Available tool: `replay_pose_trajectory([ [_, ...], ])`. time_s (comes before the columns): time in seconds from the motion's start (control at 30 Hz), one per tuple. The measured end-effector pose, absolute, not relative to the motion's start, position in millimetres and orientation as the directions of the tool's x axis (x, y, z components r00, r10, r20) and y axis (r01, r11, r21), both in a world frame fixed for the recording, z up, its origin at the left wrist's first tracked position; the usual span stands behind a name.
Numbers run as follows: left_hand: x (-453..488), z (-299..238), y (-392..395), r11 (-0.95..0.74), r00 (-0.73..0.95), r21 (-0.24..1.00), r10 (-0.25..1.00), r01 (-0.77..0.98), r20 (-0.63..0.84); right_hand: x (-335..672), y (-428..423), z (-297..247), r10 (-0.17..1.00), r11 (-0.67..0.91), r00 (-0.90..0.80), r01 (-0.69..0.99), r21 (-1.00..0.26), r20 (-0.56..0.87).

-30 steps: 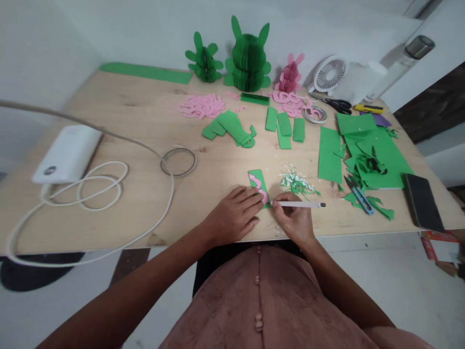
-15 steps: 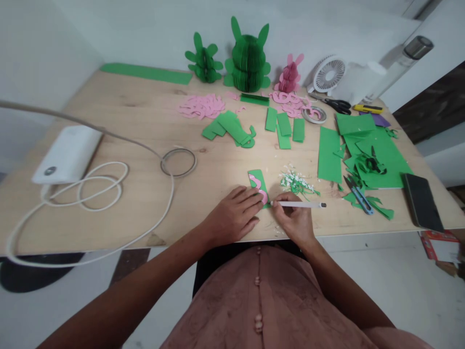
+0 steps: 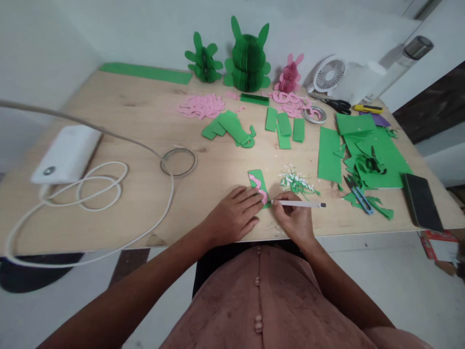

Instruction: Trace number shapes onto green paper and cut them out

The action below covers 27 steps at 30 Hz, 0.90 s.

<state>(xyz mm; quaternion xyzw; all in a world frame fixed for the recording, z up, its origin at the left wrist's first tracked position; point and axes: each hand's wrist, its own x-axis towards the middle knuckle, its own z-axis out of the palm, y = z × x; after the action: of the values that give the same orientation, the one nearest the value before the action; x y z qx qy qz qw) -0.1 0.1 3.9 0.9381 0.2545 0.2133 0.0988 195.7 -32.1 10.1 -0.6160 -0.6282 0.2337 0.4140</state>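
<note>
My left hand (image 3: pixel 236 214) lies flat on the wooden table (image 3: pixel 127 111), fingers stretched over the near end of a green paper strip (image 3: pixel 257 178) with a pink curved cut-out (image 3: pixel 256 183) on it. My right hand (image 3: pixel 295 219) is closed round a white pen-like tool (image 3: pixel 301 204), held sideways with its tip at the strip's lower right corner. A small heap of green and white paper scraps (image 3: pixel 296 182) lies just behind the tool.
Green and pink paper rabbits (image 3: pixel 249 55) stand at the back with a small fan (image 3: pixel 329 73). Pink cut-outs (image 3: pixel 201 105), green strips (image 3: pixel 285 127), green sheets (image 3: pixel 366 145), scissors (image 3: pixel 337 103), snips (image 3: pixel 359 196), tape ring (image 3: pixel 314 114), phone (image 3: pixel 423 201); a white cable (image 3: pixel 109 191) and charger (image 3: pixel 65 152) left.
</note>
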Motion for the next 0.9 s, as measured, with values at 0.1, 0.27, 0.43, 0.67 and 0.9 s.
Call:
replay_pose_trajectory([
  [0.1, -0.1, 3.8, 0.1, -0.853, 0.780, 0.289, 0.517, 0.435, 0.353, 195.9, -32.0, 9.2, 0.966, 0.133, 0.105, 0.581, -0.803, 0.236],
  [0.27, 0.1, 3.9, 0.3, -0.853, 0.777, 0.291, 0.517, 0.434, 0.358, 196.7, -32.3, 6.9, 0.965, 0.133, 0.108, 0.585, -0.800, 0.240],
  [0.43, 0.3, 3.9, 0.1, -0.855, 0.780, 0.285, 0.515, 0.434, 0.357, 197.7, -31.9, 2.6, 0.964, 0.133, 0.116, 0.570, -0.811, 0.239],
  [0.67, 0.4, 3.2, -0.3, -0.853, 0.775, 0.290, 0.517, 0.433, 0.363, 201.5, -33.3, 0.8, 0.953, 0.179, 0.131, 0.479, -0.859, 0.272],
  [0.9, 0.4, 1.0, -0.4, -0.857, 0.769, 0.282, 0.513, 0.432, 0.382, 200.8, -34.1, 5.2, 0.929, 0.318, -0.028, 0.567, -0.760, 0.368],
])
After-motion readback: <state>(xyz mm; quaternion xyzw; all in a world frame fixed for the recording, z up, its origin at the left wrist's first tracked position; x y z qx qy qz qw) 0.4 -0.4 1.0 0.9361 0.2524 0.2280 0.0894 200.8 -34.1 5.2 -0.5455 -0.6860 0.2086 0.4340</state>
